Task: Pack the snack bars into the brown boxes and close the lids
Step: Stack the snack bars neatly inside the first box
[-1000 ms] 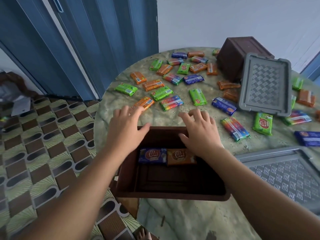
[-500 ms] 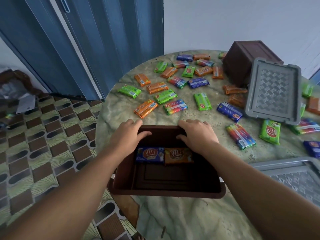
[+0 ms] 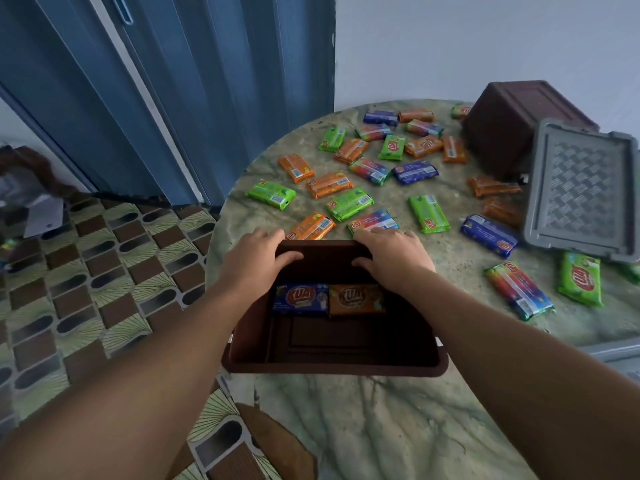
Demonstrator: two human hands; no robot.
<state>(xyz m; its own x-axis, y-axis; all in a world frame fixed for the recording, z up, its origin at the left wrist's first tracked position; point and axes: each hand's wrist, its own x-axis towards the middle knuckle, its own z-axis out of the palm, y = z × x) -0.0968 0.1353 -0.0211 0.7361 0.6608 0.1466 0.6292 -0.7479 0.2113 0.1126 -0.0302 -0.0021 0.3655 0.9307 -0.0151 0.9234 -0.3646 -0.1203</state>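
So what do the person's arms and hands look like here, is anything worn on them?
Both forearms come in bare from the bottom corners of the head view, with no sleeves showing anywhere up to the frame edge. The left hand and right hand are bare too: no gloves, and no watch, bracelet or ring that can be seen. Fingernails are short where they show.

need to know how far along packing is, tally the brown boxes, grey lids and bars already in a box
brown boxes: 2, the open brown box and the tipped brown box
grey lids: 2, the leaning grey lid and the edge grey lid, only partly in view
packed bars: 2, a blue bar and an orange bar
total: 6
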